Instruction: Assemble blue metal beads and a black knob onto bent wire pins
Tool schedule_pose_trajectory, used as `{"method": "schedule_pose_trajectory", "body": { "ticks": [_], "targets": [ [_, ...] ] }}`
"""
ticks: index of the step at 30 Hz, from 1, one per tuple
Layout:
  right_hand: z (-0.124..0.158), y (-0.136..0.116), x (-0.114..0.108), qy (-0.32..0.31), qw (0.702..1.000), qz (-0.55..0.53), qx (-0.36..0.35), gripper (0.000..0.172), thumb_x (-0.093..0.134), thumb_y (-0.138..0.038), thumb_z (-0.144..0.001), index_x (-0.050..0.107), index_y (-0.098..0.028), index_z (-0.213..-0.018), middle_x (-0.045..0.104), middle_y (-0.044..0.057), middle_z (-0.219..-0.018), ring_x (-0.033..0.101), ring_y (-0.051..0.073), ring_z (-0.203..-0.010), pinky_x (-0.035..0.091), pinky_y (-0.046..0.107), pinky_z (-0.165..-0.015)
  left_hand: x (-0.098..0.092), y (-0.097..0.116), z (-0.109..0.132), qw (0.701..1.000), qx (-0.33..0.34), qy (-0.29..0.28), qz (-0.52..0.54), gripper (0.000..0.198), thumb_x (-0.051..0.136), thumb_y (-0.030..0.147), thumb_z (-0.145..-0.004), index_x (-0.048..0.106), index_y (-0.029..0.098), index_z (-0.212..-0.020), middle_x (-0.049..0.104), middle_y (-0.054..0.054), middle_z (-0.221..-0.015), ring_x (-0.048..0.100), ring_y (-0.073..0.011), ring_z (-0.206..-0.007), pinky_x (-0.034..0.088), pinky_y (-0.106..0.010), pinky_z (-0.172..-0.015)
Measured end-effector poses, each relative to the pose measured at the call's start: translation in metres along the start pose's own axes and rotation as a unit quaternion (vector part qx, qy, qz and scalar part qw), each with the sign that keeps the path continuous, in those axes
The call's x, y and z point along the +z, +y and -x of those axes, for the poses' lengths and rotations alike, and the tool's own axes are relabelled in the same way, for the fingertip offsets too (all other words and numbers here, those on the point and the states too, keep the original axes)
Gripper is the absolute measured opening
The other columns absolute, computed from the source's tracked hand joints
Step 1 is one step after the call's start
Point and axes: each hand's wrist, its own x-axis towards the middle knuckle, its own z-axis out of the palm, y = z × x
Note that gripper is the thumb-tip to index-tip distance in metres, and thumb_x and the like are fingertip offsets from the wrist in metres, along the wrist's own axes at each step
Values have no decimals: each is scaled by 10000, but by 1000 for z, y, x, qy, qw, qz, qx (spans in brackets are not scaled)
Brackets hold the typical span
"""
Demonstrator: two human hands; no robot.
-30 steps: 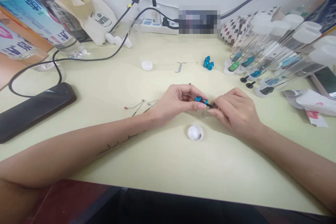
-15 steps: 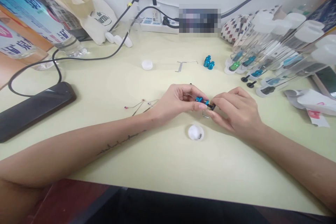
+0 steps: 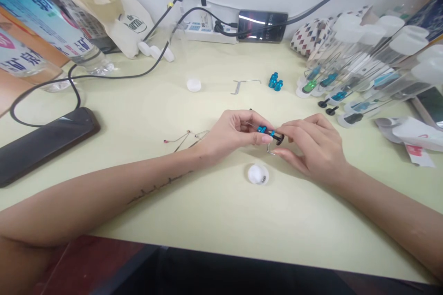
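My left hand pinches a small blue-and-black metal part between thumb and fingertips, with a thin wire running from it towards the palm. My right hand meets it from the other side, fingertips around the part's black end. A small L-shaped hex key shows just below the part, close to my right thumb, and its upper end is hidden by my fingers. In front of my hands lies a white round cap holding tiny screws.
On the pale yellow desk are a T-handled hex key, blue metal parts, a white cap and wire-legged components. Clear lidded tubes stand at right; a dark phone lies at left.
My right hand has shifted slightly right, its fingers opening a little around the black end. The view has tilted slightly. The left hand's grip looks unchanged.
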Motion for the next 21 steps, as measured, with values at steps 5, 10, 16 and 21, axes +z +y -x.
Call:
{"method": "schedule_pose_trajectory", "body": {
  "ticks": [5,10,16,21],
  "targets": [
    [-2,0,0,-31,999,-11,15,290,434,-350,-961,560,-155,-786,621,24,-639,531,127,-573,394,294,-631,0,-1,0,1000,-2,7,-3,284,781,319,-677,699,142,-883,646,-43,-831,606,-119,-758,477,-248,-696],
    [-2,-2,2,3,1000,28,-3,84,584,-217,-882,545,-144,-896,672,41,-758,551,122,-617,391,279,-623,-1,-2,-1,1000,3,5,8,273,774,318,-687,693,146,-884,646,-42,-828,609,-124,-771,484,-260,-710],
    [-3,-2,1,3,1000,28,-7,117,590,-258,-880,542,-155,-853,657,32,-714,557,133,-612,383,287,-606,0,-1,0,1000,3,4,6,273,775,318,-682,696,149,-882,644,-39,-824,606,-117,-749,483,-252,-692],
    [-3,0,0,-19,1000,19,-12,273,459,-328,-950,534,-167,-743,593,12,-595,520,131,-555,380,302,-621,0,1,0,1000,-8,4,-16,284,785,328,-669,702,149,-873,650,-40,-790,611,-124,-738,473,-251,-671]
  ]
}}
